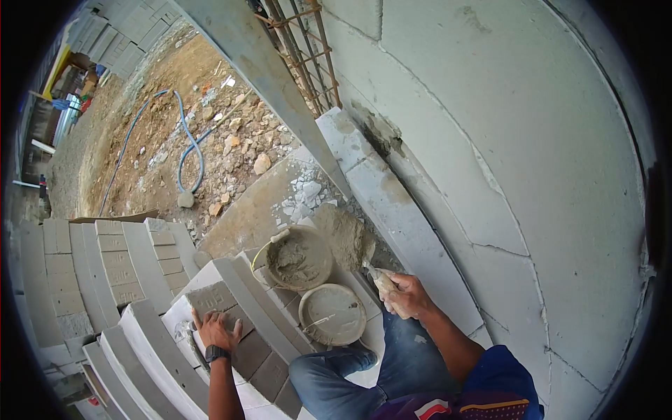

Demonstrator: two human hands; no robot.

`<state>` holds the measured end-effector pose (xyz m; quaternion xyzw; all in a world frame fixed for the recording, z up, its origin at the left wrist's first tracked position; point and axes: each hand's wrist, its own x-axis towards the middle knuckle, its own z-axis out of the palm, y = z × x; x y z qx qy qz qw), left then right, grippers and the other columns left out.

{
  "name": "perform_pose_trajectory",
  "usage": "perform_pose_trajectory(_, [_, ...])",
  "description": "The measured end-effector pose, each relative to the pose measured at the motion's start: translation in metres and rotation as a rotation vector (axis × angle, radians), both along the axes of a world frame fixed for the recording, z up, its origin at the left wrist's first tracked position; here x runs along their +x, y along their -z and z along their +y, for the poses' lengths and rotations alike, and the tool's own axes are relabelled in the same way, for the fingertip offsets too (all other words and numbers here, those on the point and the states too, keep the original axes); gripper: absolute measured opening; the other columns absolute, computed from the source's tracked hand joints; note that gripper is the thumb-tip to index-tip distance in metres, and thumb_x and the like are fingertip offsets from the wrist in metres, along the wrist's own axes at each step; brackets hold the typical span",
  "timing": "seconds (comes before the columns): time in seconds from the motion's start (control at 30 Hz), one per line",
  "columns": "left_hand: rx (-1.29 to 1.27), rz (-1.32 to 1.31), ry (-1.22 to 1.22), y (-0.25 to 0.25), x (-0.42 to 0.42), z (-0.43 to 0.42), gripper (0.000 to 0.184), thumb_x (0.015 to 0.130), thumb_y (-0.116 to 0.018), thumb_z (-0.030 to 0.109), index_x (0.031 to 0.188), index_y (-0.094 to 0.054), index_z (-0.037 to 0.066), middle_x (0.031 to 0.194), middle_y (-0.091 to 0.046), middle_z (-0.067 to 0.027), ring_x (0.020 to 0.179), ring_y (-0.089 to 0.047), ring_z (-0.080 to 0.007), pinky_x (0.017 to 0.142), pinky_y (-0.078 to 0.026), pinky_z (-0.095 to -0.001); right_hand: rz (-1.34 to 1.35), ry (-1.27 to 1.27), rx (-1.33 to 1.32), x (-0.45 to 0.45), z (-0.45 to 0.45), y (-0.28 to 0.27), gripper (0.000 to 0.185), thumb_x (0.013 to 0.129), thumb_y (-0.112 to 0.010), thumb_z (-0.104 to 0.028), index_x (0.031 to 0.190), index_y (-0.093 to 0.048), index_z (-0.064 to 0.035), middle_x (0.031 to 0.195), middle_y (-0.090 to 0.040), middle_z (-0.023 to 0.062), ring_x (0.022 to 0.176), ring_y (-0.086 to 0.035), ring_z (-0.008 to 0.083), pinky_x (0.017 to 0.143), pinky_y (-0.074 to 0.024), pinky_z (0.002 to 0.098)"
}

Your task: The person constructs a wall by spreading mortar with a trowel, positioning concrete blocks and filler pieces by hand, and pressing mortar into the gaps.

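Right hand (pixel 406 295): closed round the handle of a trowel (pixel 383 283), its blade loaded with mortar (pixel 344 236), beside the mortar bucket (pixel 299 257). Left hand (pixel 217 330): fingers spread, palm down on the stacked blocks (pixel 246 350), gripping nothing (a dark watch (pixel 216 353) on that wrist). One bucket, holding grey mortar, yellow handle at its side. One second bucket (pixel 332 314), round, greyish, just beside the first, near the person's knees. One block wall (pixel 490 175), pale, jointed, to the right.
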<state>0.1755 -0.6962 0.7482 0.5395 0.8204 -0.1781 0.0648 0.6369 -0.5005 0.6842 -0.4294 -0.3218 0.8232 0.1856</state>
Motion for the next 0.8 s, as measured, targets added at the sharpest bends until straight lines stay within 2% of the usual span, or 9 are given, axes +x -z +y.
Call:
perform_pose_trajectory(0.1, [-0.074,-0.019,-0.066,-0.012,0.013,0.011,0.046,0.077,-0.073,0.048,0.103,-0.077,0.011,0.114,-0.073,-0.0104,0.124,-0.058,-0.0232,0.127,-0.001,-0.052,-0.1,0.029,0.146,0.013,0.03,-0.017,0.062,0.085,-0.065,-0.007,0.143,-0.048,0.0069,0.091,-0.068,0.0108,0.067,-0.062,0.0137,0.059,-0.0527,0.0313])
perform_pose_trajectory(0.2, [-0.087,-0.013,-0.065,-0.007,0.014,0.01,0.045,0.077,-0.072,0.049,0.103,-0.076,0.012,0.115,-0.072,-0.01,0.125,-0.057,-0.0231,0.127,0.0,-0.0527,-0.393,0.057,0.526,0.004,0.072,-0.038,0.066,0.082,-0.065,-0.013,0.144,-0.049,0.0052,0.094,-0.07,0.0172,0.076,-0.068,0.0236,0.069,-0.0556,0.0386])
perform_pose_trajectory(0.3, [-0.05,-0.009,-0.067,-0.002,0.009,0.003,0.041,0.076,-0.075,0.047,0.097,-0.076,0.012,0.114,-0.073,-0.0102,0.123,-0.058,-0.0234,0.127,0.0,-0.0527,-0.727,0.098,1.095,-0.007,0.112,-0.013,0.067,0.082,-0.063,-0.016,0.145,-0.048,0.0009,0.104,-0.068,0.0209,0.088,-0.07,0.0355,0.078,-0.0562,0.0452])
perform_pose_trajectory(0.4, [-0.004,-0.031,-0.076,-0.005,0.014,0.006,0.038,0.074,-0.076,0.045,0.093,-0.077,0.012,0.108,-0.073,-0.0095,0.12,-0.059,-0.0239,0.127,0.0,-0.0523,-1.083,-0.049,0.988,-0.029,0.144,-0.024,0.066,0.084,-0.061,-0.016,0.147,-0.047,-0.0025,0.11,-0.062,0.0205,0.092,-0.068,0.0407,0.08,-0.0573,0.0468])
perform_pose_trajectory(0.47, [0.011,-0.022,-0.068,-0.003,0.014,0.006,0.036,0.073,-0.077,0.044,0.09,-0.077,0.012,0.104,-0.073,-0.0089,0.118,-0.06,-0.0242,0.127,-0.001,-0.0523,-1.172,-0.131,0.959,-0.039,0.155,-0.008,0.064,0.086,-0.061,-0.015,0.147,-0.046,-0.0036,0.114,-0.058,0.0197,0.096,-0.069,0.0378,0.079,-0.0583,0.0449])
perform_pose_trajectory(0.57, [0.046,-0.011,-0.038,0.002,0.009,0.001,0.034,0.073,-0.077,0.043,0.088,-0.077,0.013,0.1,-0.073,-0.0082,0.116,-0.06,-0.0244,0.127,-0.001,-0.0525,-1.218,-0.135,0.933,-0.047,0.16,0.009,0.064,0.086,-0.064,-0.015,0.147,-0.047,-0.0051,0.113,-0.057,0.0198,0.103,-0.067,0.0349,0.077,-0.0589,0.0423])
perform_pose_trajectory(0.8, [0.063,-0.045,-0.062,-0.004,0.017,0.012,0.03,0.071,-0.078,0.038,0.084,-0.075,0.011,0.097,-0.072,-0.0083,0.114,-0.06,-0.0251,0.127,-0.003,-0.0533,-1.084,0.04,1.068,-0.053,0.12,0.034,0.065,0.084,-0.066,-0.014,0.145,-0.047,-0.0051,0.112,-0.055,0.0183,0.094,-0.064,0.0365,0.074,-0.0564,0.0455])
